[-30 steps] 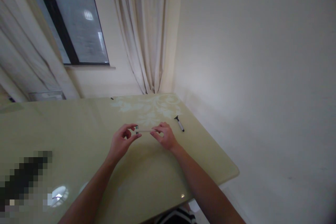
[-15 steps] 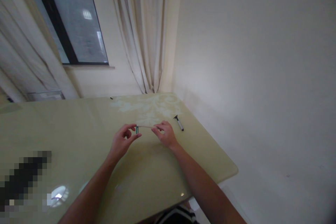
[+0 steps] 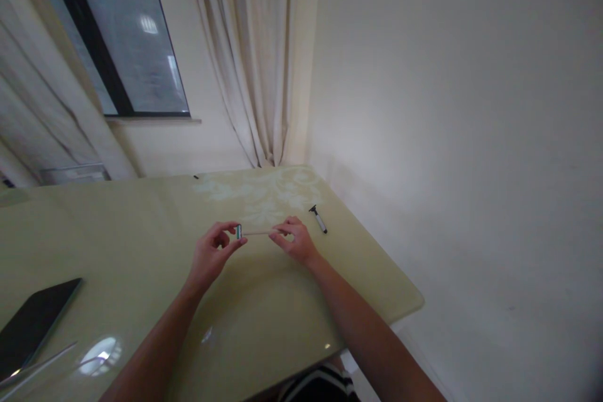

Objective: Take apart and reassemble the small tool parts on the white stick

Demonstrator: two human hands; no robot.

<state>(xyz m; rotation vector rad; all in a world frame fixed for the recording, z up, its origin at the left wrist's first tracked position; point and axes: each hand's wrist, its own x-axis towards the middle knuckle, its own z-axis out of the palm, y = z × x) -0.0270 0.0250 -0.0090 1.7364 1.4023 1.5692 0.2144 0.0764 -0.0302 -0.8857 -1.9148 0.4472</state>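
Note:
Between the thumb and fingers of my left hand is a small green and white piece with a dark edge, held upright. My right hand pinches a thin pale stick, which runs left to the small piece and appears to touch it. Both hands are above the pale green table. A razor with a grey handle and a black head lies on the table just beyond my right hand.
A dark flat device lies at the left, with thin pale strips near it. A tiny dark bit is at the table's far edge. Curtains and a window stand behind; a wall borders the right.
My left hand has shifted slightly left with the small piece, which is turned a little. The stick looks straighter and its left end now meets the piece's middle. The view has moved slightly.

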